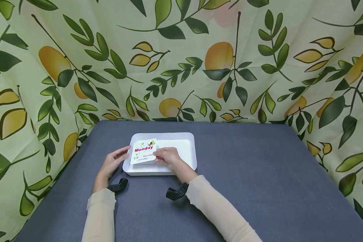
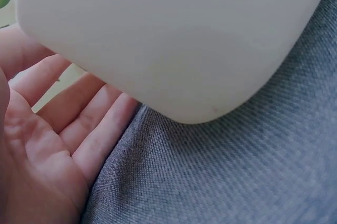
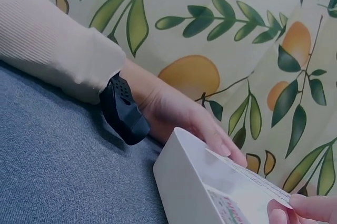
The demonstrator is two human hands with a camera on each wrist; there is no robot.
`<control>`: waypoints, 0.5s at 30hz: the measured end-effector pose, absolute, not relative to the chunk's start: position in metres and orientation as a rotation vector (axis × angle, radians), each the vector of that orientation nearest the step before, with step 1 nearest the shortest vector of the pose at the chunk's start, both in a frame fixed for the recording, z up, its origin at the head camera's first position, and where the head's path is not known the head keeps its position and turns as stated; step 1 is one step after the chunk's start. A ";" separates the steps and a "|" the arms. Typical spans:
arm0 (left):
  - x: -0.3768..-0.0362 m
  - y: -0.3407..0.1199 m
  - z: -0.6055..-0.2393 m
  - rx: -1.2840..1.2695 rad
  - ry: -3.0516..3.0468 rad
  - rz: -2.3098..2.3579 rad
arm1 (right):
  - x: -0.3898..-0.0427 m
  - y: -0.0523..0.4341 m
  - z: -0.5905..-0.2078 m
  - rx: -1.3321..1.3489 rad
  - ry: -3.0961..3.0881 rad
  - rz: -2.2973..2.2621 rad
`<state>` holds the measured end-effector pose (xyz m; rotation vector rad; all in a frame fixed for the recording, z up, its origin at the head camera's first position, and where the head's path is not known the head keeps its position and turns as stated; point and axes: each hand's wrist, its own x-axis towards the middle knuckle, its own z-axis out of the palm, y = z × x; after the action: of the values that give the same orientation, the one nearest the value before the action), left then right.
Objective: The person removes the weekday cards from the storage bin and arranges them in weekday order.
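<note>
A shallow white tray (image 1: 181, 135) lies on the table. At its left end, a white card (image 1: 143, 157) printed "Monday" in pink faces up, tilted, with a small colourful picture in its corner. In the right wrist view the card (image 3: 258, 176) appears edge-on with layered edges, so more than one may be there. My right hand (image 1: 168, 158) pinches the card's right edge between thumb and fingers. The left hand (image 1: 110, 164) lies at the tray's left rim, its fingers fairly straight and touching it. Beneath the card, another printed piece (image 3: 226, 206) shows inside the tray.
A blue-grey cloth (image 1: 254, 188) covers the table around the tray. Behind it and at both sides hangs a curtain (image 1: 181, 67) printed with leaves and fruit. Black devices are strapped on the left wrist (image 1: 118, 186) and right wrist (image 1: 176, 192).
</note>
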<state>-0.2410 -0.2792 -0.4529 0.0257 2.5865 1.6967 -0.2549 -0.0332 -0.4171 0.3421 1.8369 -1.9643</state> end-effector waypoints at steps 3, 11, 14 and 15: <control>-0.241 -0.279 -0.453 0.022 2.584 1.696 | -0.254 -0.031 -0.414 0.324 1.834 -1.970; -0.242 -0.281 -0.456 0.022 2.588 1.694 | -0.254 -0.020 -0.409 0.287 1.862 -1.982; -0.242 -0.281 -0.457 0.026 2.593 1.684 | -0.255 -0.015 -0.408 0.290 1.855 -1.992; -0.242 -0.281 -0.457 0.023 2.591 1.682 | -0.255 -0.013 -0.408 0.290 1.854 -1.992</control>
<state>-0.2421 -0.2807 -0.4568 0.0232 2.5911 1.6816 -0.2548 -0.0135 -0.4078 0.2904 1.8539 -1.9921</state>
